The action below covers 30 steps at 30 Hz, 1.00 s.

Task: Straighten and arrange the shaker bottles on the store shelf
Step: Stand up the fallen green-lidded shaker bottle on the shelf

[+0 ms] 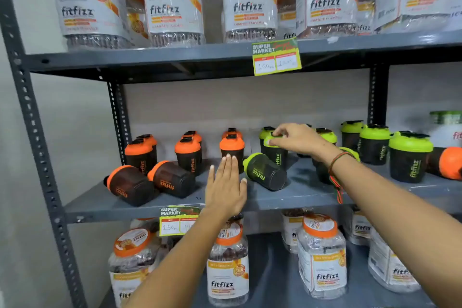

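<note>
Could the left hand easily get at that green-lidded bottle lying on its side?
Probably yes. The left hand hovers open, beside the tipped green-lidded bottle, with nothing between them. The right hand is busy higher up on an upright green-lidded bottle.

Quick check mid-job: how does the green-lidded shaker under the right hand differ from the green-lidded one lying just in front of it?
The shaker under the right hand stands upright, lid up; the toppled shaker lies on its side, base toward the camera.
The upright one has fingers on its lid; the toppled one is untouched, beside the open left hand.
The upright one sits further back on the shelf.
Both share green lids, dark bodies and fitfizz lettering.
</note>
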Each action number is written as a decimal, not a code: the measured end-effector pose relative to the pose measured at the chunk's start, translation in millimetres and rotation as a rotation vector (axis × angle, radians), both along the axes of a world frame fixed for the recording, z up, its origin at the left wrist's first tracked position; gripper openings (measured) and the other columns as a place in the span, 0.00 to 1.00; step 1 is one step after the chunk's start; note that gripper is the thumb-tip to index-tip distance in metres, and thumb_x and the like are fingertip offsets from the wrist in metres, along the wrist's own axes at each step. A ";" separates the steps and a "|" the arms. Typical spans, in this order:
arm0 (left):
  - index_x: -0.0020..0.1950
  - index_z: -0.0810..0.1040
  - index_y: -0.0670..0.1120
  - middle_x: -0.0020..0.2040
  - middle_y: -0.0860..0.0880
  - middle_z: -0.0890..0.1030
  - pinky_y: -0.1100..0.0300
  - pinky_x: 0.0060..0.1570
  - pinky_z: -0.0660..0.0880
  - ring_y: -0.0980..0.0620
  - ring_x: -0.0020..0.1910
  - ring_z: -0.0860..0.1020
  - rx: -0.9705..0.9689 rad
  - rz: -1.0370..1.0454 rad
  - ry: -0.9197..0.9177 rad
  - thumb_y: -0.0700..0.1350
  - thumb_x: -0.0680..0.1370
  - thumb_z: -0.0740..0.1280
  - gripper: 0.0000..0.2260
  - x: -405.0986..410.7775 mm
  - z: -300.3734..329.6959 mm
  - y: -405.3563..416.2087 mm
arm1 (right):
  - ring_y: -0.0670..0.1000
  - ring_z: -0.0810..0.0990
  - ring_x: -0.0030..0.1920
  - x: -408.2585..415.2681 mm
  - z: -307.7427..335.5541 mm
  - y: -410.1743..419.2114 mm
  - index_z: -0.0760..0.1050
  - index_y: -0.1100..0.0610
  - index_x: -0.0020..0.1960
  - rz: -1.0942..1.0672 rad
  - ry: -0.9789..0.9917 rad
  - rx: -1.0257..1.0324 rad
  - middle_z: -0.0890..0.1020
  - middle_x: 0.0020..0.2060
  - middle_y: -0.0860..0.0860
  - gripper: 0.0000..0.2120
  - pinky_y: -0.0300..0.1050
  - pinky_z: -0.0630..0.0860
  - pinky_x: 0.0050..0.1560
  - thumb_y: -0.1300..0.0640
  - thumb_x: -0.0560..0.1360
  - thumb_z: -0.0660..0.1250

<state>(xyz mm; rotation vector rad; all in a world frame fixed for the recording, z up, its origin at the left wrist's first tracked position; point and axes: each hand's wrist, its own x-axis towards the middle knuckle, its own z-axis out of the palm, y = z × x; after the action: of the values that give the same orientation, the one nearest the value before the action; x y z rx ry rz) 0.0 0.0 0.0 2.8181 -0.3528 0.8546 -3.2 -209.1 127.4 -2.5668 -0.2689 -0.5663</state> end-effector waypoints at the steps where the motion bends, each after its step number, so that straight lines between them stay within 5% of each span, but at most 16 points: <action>1: 0.79 0.43 0.43 0.80 0.46 0.45 0.47 0.76 0.40 0.51 0.79 0.42 0.029 0.029 0.057 0.54 0.82 0.46 0.29 6.8 -4.2 0.8 | 0.55 0.78 0.56 7.6 -5.5 0.8 0.79 0.51 0.59 0.001 0.055 -0.056 0.80 0.49 0.51 0.22 0.44 0.70 0.49 0.37 0.73 0.69; 6: 0.79 0.47 0.43 0.80 0.45 0.49 0.47 0.76 0.41 0.50 0.79 0.46 0.046 0.075 0.343 0.54 0.82 0.45 0.28 38.4 -21.3 9.8 | 0.57 0.79 0.55 44.3 -41.4 9.2 0.79 0.56 0.58 0.011 0.233 -0.283 0.83 0.54 0.55 0.32 0.47 0.77 0.53 0.30 0.72 0.64; 9: 0.79 0.53 0.43 0.80 0.44 0.54 0.46 0.75 0.44 0.48 0.78 0.52 0.046 0.075 0.419 0.56 0.82 0.45 0.28 50.4 -21.6 11.9 | 0.57 0.77 0.46 60.9 -54.8 10.1 0.76 0.56 0.43 -0.033 0.209 -0.340 0.82 0.45 0.55 0.33 0.47 0.72 0.41 0.24 0.68 0.62; 12: 0.78 0.53 0.44 0.80 0.44 0.54 0.46 0.75 0.45 0.48 0.78 0.53 0.063 0.065 0.464 0.56 0.81 0.45 0.28 56.8 -20.5 13.6 | 0.58 0.75 0.47 69.3 -58.9 17.5 0.68 0.52 0.36 -0.081 0.278 -0.387 0.76 0.39 0.51 0.34 0.50 0.73 0.48 0.19 0.62 0.59; 14: 0.79 0.52 0.44 0.80 0.44 0.52 0.46 0.75 0.44 0.48 0.78 0.51 0.068 0.060 0.491 0.56 0.81 0.45 0.28 59.1 -20.4 15.5 | 0.58 0.76 0.51 73.9 -61.2 21.4 0.70 0.53 0.39 -0.080 0.347 -0.410 0.79 0.47 0.54 0.36 0.52 0.75 0.56 0.18 0.60 0.60; 17: 0.79 0.52 0.44 0.80 0.44 0.52 0.47 0.75 0.45 0.48 0.79 0.51 0.069 0.055 0.494 0.57 0.81 0.46 0.29 61.3 -20.5 16.9 | 0.59 0.78 0.57 79.1 -67.4 21.9 0.77 0.57 0.57 -0.063 0.375 -0.382 0.80 0.59 0.57 0.41 0.51 0.77 0.57 0.23 0.62 0.66; 21: 0.79 0.53 0.44 0.80 0.44 0.53 0.47 0.75 0.46 0.48 0.78 0.52 0.081 0.053 0.474 0.58 0.80 0.46 0.30 65.2 -20.6 17.9 | 0.56 0.80 0.53 78.2 -76.8 13.5 0.76 0.56 0.54 0.000 0.374 -0.115 0.81 0.56 0.56 0.35 0.45 0.74 0.40 0.28 0.63 0.70; 26: 0.78 0.54 0.45 0.80 0.45 0.52 0.46 0.75 0.46 0.49 0.79 0.51 0.088 0.040 0.462 0.59 0.80 0.47 0.30 68.2 -21.6 19.9 | 0.52 0.82 0.54 75.4 -92.7 -0.6 0.78 0.52 0.57 0.109 0.298 0.550 0.83 0.54 0.52 0.34 0.48 0.79 0.53 0.34 0.57 0.76; 30: 0.78 0.55 0.45 0.80 0.45 0.53 0.46 0.75 0.46 0.49 0.78 0.51 0.093 0.036 0.425 0.58 0.80 0.46 0.29 66.1 -24.2 20.2 | 0.50 0.82 0.55 76.0 -105.8 -10.4 0.73 0.49 0.58 0.163 0.205 0.771 0.83 0.54 0.50 0.35 0.52 0.78 0.62 0.39 0.55 0.79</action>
<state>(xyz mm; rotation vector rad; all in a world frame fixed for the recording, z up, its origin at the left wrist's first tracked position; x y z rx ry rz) 66.1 20.2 -24.2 2.9961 -0.2826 0.2322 72.8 -219.4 21.6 -1.8142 -0.1446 -0.2648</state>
